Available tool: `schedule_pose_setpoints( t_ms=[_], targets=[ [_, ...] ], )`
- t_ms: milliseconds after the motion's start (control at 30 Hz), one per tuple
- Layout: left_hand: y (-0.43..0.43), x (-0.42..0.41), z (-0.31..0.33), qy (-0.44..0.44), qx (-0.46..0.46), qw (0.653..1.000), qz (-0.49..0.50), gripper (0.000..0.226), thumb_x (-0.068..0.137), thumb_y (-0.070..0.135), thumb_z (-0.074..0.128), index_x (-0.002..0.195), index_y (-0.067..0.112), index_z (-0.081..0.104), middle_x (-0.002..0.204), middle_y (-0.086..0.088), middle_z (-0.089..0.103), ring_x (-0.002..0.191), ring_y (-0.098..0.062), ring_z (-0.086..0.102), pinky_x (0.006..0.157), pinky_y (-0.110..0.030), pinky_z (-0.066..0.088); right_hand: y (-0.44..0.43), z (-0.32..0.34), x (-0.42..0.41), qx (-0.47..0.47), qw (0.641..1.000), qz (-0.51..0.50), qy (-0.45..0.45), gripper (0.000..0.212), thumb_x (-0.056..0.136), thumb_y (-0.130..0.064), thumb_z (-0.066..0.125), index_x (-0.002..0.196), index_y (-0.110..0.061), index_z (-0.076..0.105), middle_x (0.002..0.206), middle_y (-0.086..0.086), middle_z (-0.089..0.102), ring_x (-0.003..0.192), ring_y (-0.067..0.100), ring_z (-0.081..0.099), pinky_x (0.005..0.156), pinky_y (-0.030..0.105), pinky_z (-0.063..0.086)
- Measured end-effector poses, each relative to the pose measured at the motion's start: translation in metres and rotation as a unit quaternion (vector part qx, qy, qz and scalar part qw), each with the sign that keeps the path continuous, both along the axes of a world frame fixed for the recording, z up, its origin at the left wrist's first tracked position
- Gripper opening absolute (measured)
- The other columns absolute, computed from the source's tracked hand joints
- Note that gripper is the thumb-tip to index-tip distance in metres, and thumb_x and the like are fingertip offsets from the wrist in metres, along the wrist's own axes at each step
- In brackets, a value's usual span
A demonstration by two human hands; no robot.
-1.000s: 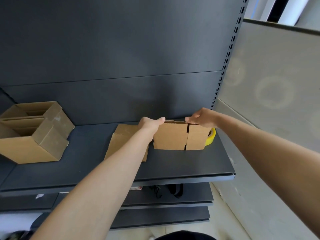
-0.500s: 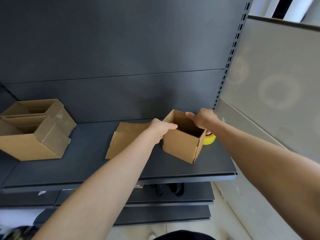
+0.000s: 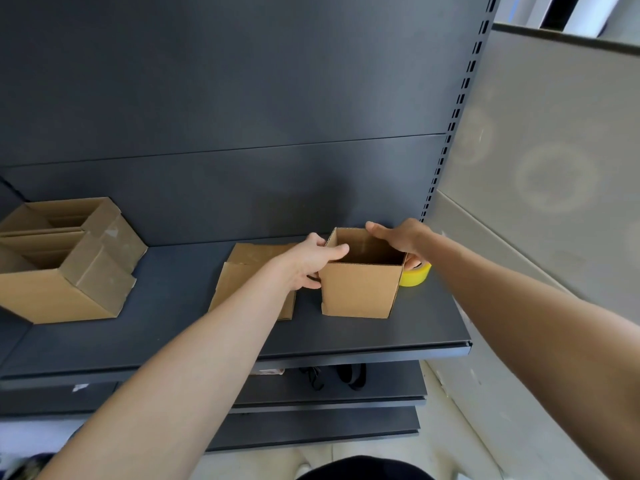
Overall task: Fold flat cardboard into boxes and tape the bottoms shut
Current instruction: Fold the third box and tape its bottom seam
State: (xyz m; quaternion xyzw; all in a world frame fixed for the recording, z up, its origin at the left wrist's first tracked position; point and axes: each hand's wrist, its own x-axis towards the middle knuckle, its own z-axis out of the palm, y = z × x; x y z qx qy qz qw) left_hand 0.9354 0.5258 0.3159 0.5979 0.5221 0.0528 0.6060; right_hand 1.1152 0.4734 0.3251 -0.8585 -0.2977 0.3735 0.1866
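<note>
Already squared up, the cardboard box (image 3: 360, 289) stands on the shelf (image 3: 346, 337) between left hand (image 3: 304, 263) and right hand (image 3: 401, 239), both gripping its rim; its bottom seemingly not yet taped, yellow tape roll (image 3: 415, 276) beside the right hand.

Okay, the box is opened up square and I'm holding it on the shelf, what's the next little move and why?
Probably tip the box onto its side so the bottom flaps face you. It stands open-topped on the shelf, left hand and right hand holding its rim, and no tape shows on it. The yellow tape roll lies just behind its right corner.
</note>
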Motion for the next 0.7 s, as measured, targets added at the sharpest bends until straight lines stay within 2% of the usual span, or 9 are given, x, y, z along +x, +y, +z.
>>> schedule_pose_setpoints(
  t_ms=[100,200,300,367,500,567,600,667,700],
  targets=[
    [-0.001,-0.003,0.001,-0.022,-0.039,0.999,0.016,0.044,0.096,0.049,0.044,0.123,0.015,0.053,0.121,-0.01,0.059,0.106,-0.027,0.059,0.087,-0.044,0.052,-0.001,-0.001,0.007,0.033,0.986,-0.025,0.159,0.09,0.079,-0.072,0.053,0.137,-0.005,0.04,0.134,0.016,0.051,0.103,0.039,0.063,0.083,0.043,0.056],
    [-0.011,0.003,-0.001,-0.039,-0.063,0.997,-0.008,0.029,0.101,0.032,0.043,0.097,0.009,0.06,0.093,-0.011,0.064,0.081,-0.023,0.063,0.071,-0.035,0.053,-0.001,-0.005,0.004,0.045,0.956,-0.008,0.29,0.086,0.086,-0.067,0.048,0.146,-0.008,0.029,0.141,0.026,0.042,0.119,0.044,0.052,0.096,0.053,0.047],
    [-0.019,0.017,-0.01,-0.045,-0.04,0.998,0.0,0.018,0.099,0.021,0.049,0.106,0.006,0.058,0.104,-0.014,0.065,0.09,-0.025,0.066,0.078,-0.039,0.057,-0.001,-0.012,-0.013,0.028,0.978,0.057,0.2,0.076,0.088,-0.065,0.046,0.14,-0.008,0.042,0.135,0.017,0.052,0.118,0.038,0.054,0.097,0.05,0.047],
    [-0.022,0.022,-0.013,-0.069,-0.038,0.996,0.029,0.027,0.099,0.02,0.048,0.121,0.005,0.051,0.112,-0.014,0.062,0.1,-0.028,0.064,0.085,-0.042,0.056,-0.002,-0.014,-0.02,0.042,0.986,0.069,0.144,0.077,0.089,-0.067,0.039,0.142,-0.012,0.04,0.14,0.008,0.048,0.124,0.033,0.05,0.1,0.041,0.043],
    [-0.023,0.022,-0.015,-0.115,-0.084,0.99,-0.023,0.044,0.095,0.031,0.056,0.133,0.012,0.047,0.129,-0.011,0.056,0.118,-0.028,0.055,0.102,-0.048,0.045,0.001,-0.013,-0.019,0.043,0.989,0.094,0.106,0.068,0.096,-0.059,0.03,0.147,-0.014,0.033,0.151,0.009,0.036,0.136,0.031,0.036,0.111,0.048,0.031],
    [-0.023,0.02,-0.013,-0.095,-0.076,0.989,-0.08,0.058,0.085,0.044,0.065,0.134,0.018,0.046,0.131,-0.004,0.056,0.121,-0.025,0.054,0.103,-0.048,0.043,0.004,-0.011,-0.02,0.03,0.985,0.084,0.147,0.061,0.099,-0.055,0.029,0.142,-0.014,0.041,0.138,0.013,0.05,0.122,0.031,0.051,0.102,0.047,0.043],
    [-0.024,0.02,-0.011,-0.08,-0.068,0.989,-0.106,0.06,0.083,0.042,0.069,0.133,0.019,0.046,0.128,-0.003,0.058,0.118,-0.024,0.055,0.101,-0.047,0.045,0.004,-0.009,-0.021,0.028,0.983,0.071,0.167,0.057,0.1,-0.053,0.029,0.138,-0.014,0.045,0.126,0.014,0.058,0.107,0.03,0.06,0.089,0.044,0.052],
    [-0.026,0.021,-0.009,-0.049,-0.03,0.99,-0.126,0.051,0.084,0.027,0.07,0.129,0.019,0.049,0.119,-0.004,0.063,0.109,-0.022,0.061,0.091,-0.042,0.052,0.001,-0.006,-0.025,0.029,0.982,0.052,0.179,0.053,0.101,-0.05,0.027,0.135,-0.014,0.048,0.108,0.013,0.064,0.085,0.027,0.066,0.065,0.036,0.056],
    [-0.025,0.021,-0.008,-0.037,0.002,0.992,-0.122,0.043,0.086,0.019,0.067,0.126,0.018,0.053,0.115,-0.005,0.064,0.104,-0.022,0.062,0.084,-0.037,0.054,0.001,-0.006,-0.024,0.035,0.982,0.047,0.182,0.053,0.101,-0.049,0.026,0.134,-0.013,0.048,0.103,0.013,0.065,0.083,0.027,0.066,0.062,0.036,0.056]
  ],
)
